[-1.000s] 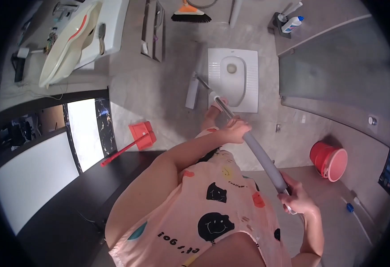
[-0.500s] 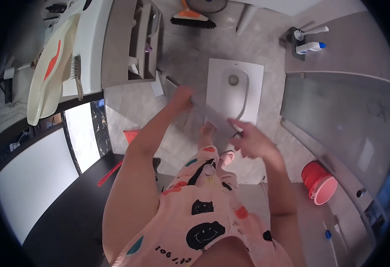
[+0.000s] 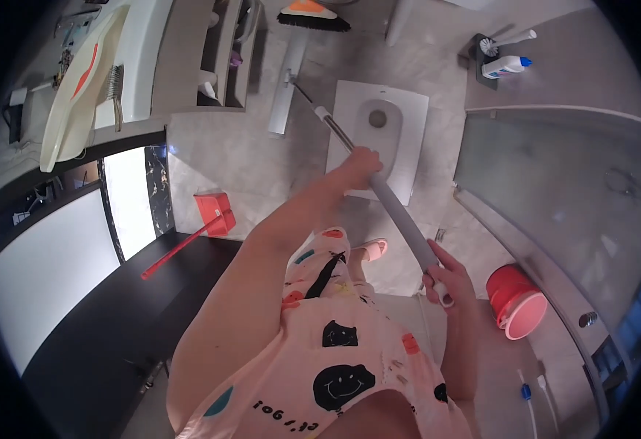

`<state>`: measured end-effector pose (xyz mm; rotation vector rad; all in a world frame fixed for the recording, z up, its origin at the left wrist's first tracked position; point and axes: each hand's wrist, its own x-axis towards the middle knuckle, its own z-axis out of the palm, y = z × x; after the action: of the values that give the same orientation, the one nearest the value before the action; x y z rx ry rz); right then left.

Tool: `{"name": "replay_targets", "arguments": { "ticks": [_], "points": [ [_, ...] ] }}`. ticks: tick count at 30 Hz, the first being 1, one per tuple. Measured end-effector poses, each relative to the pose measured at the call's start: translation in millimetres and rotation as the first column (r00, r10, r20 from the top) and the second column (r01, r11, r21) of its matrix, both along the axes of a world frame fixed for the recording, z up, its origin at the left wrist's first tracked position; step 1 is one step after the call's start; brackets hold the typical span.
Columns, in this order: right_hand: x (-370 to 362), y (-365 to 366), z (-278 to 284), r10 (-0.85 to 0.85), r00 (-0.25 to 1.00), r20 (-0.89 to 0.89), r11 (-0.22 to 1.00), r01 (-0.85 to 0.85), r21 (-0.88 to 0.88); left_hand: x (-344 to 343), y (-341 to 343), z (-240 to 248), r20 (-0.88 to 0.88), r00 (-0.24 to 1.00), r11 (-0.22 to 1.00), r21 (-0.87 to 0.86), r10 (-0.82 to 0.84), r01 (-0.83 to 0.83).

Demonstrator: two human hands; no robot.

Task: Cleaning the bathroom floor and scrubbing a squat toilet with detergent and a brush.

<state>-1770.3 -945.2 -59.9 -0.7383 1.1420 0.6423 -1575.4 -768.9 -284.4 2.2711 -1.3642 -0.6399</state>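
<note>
1. We keep our left hand (image 3: 364, 164) wrapped around the mop (image 3: 401, 216), fingers closed where the metal tube meets the grey sleeve.
2. Our right hand (image 3: 448, 278) curls around the same sleeve close to its near end.
3. We see the mop slant forward and left, its flat head (image 3: 282, 106) on the floor (image 3: 254, 157) left of the white squat toilet (image 3: 419, 110).
4. The head's far end lies close to a broom (image 3: 313, 16); we cannot tell whether they touch.
5. A red dustpan (image 3: 214, 212) lies to our left, a red bucket (image 3: 507, 289) to our right.
</note>
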Motion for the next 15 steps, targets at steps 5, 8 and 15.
{"name": "replay_targets", "arguments": {
  "ticks": [5,8,15],
  "points": [
    [-109,-9,29,-0.268,0.962,-0.058,0.963,0.268,-0.009,-84,-75,7,-0.184,0.887,0.859,0.23,-0.422,0.457],
    [-161,-5,47,-0.435,0.896,-0.086,0.898,0.439,0.035,-125,-98,30,-0.304,0.788,0.76,0.232,-0.536,0.607],
    [-236,17,96,-0.528,0.848,-0.048,0.845,0.52,-0.125,-214,-138,54,-0.22,0.678,0.7,-0.035,-0.701,0.713]
  ]
}}
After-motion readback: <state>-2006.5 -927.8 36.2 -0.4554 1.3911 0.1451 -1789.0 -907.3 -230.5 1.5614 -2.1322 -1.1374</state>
